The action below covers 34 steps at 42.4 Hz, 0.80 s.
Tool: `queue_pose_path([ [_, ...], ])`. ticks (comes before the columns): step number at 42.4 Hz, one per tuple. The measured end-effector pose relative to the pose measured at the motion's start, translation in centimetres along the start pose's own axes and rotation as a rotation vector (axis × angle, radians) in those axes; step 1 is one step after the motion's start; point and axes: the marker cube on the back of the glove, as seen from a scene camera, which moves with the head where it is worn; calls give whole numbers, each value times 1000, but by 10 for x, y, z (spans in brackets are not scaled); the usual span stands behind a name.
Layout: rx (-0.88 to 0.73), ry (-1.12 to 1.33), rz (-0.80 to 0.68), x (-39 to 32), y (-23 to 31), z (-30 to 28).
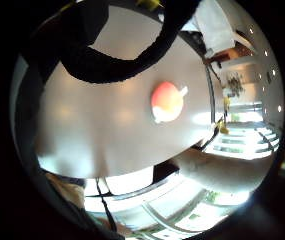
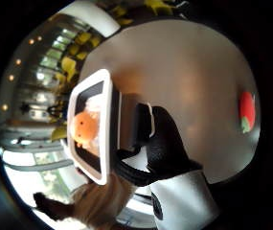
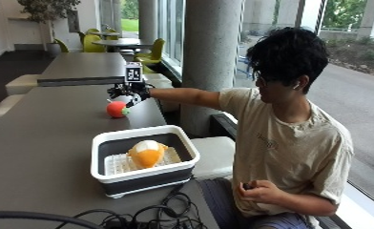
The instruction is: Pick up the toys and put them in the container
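Nearest the camera, cables (image 3: 142, 214) lie coiled at the edge of the grey counter (image 3: 41, 143). Just beyond them sits the white-rimmed container (image 3: 144, 160) with dark walls, and inside it an orange and white plush toy (image 3: 146, 152) rests on the pale ribbed floor. Farther along the counter, well apart from the container, a red and orange toy (image 3: 116, 109) with a small green and white tip lies on the bare surface. My arm is stretched out over the counter, and my gloved right hand (image 3: 131, 93) hangs just above and beside that red toy, not touching it. My fingers look relaxed and spread, with nothing between them. My bare hand (image 3: 257, 191) rests in my lap.
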Motion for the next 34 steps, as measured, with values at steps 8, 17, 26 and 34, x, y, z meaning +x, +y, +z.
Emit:
queue_pose_path([
  [8,8,-5,-22,43,6,19],
  [17,17,-1,29,84,18,34],
  [26,24,-97,-23,77,19,47],
  [34,24,-61,-16,77,18,46],
])
